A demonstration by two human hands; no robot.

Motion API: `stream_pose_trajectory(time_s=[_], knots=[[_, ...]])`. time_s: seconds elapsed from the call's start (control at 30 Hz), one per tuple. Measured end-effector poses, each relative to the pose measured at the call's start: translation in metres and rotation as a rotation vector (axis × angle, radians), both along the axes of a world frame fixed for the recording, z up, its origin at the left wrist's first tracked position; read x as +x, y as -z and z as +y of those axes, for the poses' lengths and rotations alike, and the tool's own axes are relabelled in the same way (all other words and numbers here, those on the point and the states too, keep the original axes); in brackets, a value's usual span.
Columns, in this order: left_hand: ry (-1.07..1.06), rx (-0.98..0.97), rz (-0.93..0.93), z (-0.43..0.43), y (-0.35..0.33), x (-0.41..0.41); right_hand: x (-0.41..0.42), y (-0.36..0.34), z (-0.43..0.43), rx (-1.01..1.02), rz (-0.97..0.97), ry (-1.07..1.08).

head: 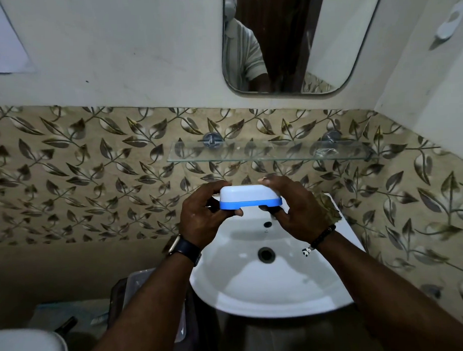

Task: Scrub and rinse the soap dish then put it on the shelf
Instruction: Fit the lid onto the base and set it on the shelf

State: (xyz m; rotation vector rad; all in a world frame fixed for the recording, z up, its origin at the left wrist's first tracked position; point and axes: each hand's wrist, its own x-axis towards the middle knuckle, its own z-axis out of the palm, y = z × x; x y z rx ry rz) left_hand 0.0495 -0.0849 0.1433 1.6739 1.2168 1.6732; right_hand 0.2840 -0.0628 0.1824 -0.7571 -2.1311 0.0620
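Observation:
A soap dish (pixel 249 196), white on top with a blue base, is held level in the air above the back of the white sink (pixel 294 288). My left hand (pixel 203 215) grips its left end and my right hand (pixel 298 215) grips its right end. A glass shelf (pixel 271 150) hangs on the leaf-patterned wall just above and beyond the dish, with nothing on it that I can make out.
A mirror (pixel 294 39) is fixed on the wall above the shelf. The sink drain (pixel 266 253) is open and dry-looking. A clear plastic bin (pixel 139 286) and clutter sit low at the left. A white fixture (pixel 449 23) is on the right wall.

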Motion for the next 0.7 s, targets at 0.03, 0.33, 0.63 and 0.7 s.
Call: stream_pose_trajectory(time_s=[0.03,0.33,0.63,0.7], knots=[[-0.004,0.025,0.021,0.001,-0.002,0.000,0.002,-0.002,-0.001,0.035,-0.037,0.000],[0.167,0.131,0.180,0.039,-0.067,0.015,0.038,-0.046,0.025,0.118,-0.135,0.022],[-0.083,0.212,0.345,0.096,-0.082,0.053,0.058,-0.078,0.078,0.075,-0.190,0.130],[-0.114,0.192,0.357,0.110,-0.083,0.058,0.059,-0.081,0.093,0.042,-0.194,0.147]])
